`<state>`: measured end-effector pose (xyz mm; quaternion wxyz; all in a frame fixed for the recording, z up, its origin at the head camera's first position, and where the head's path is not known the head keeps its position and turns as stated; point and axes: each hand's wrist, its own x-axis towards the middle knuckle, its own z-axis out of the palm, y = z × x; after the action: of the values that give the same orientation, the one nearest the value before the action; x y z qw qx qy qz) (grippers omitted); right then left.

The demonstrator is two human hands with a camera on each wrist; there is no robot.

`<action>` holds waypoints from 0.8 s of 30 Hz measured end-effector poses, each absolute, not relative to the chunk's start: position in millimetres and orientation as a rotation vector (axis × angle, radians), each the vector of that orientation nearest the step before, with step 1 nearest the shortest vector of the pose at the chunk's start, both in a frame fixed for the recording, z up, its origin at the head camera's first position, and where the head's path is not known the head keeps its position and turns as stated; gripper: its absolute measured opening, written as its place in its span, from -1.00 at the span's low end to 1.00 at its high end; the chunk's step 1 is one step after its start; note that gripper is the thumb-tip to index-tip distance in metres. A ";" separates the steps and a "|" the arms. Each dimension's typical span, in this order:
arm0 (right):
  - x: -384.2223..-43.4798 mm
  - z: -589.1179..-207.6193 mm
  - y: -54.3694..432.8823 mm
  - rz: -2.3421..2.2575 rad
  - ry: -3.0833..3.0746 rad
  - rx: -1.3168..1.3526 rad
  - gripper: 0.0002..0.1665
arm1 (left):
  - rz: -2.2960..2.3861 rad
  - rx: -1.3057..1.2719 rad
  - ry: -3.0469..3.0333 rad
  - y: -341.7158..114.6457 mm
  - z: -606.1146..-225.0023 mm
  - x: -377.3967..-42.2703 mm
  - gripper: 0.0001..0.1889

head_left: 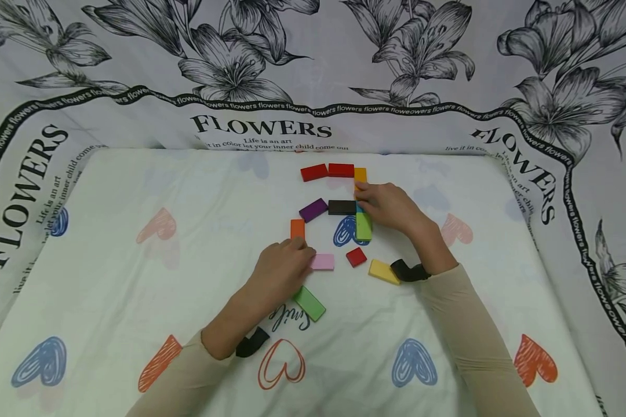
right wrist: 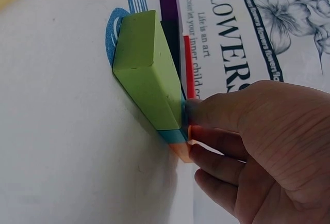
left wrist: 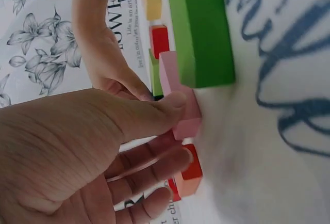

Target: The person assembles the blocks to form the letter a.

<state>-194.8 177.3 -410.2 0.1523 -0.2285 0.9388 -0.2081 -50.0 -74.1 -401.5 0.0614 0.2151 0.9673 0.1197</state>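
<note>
My left hand (head_left: 283, 265) pinches the end of a pink block (left wrist: 178, 92) between thumb and fingers. An orange block (head_left: 297, 228) stands just beyond its fingertips, and a green block (head_left: 310, 303) lies on the near side. My right hand (head_left: 391, 205) pinches a blue block (right wrist: 172, 134), mostly hidden by the fingers in the head view. That block sits in line between a lime green block (head_left: 363, 226) and a yellow-orange block (head_left: 360, 175). A black block (head_left: 341, 207) meets this column from the left, with a purple block (head_left: 313, 209) slanting off its other end.
Two red blocks (head_left: 341, 170) form the far row. Nearer, a small red block (head_left: 356, 257) and a yellow block (head_left: 384, 271) lie loose by the right wrist. Underneath is a white cloth (head_left: 214, 202) printed with hearts, bordered by a flower-patterned cloth (head_left: 396, 130).
</note>
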 end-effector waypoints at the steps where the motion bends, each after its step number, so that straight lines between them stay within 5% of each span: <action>1: -194.5 -410.0 177.3 -0.598 2.694 -0.656 -0.51 | 0.362 0.667 2.920 -75.0 -402.0 -50.4 -0.78; 24: -194.2 -410.0 177.0 -0.592 2.703 -0.671 -0.51 | 0.385 0.851 2.870 -91.8 -405.7 -60.3 -0.76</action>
<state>-194.2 177.0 -410.0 0.1468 -0.2331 0.9391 -0.2056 -60.3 -91.8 -405.7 0.0617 0.2814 0.9491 0.1273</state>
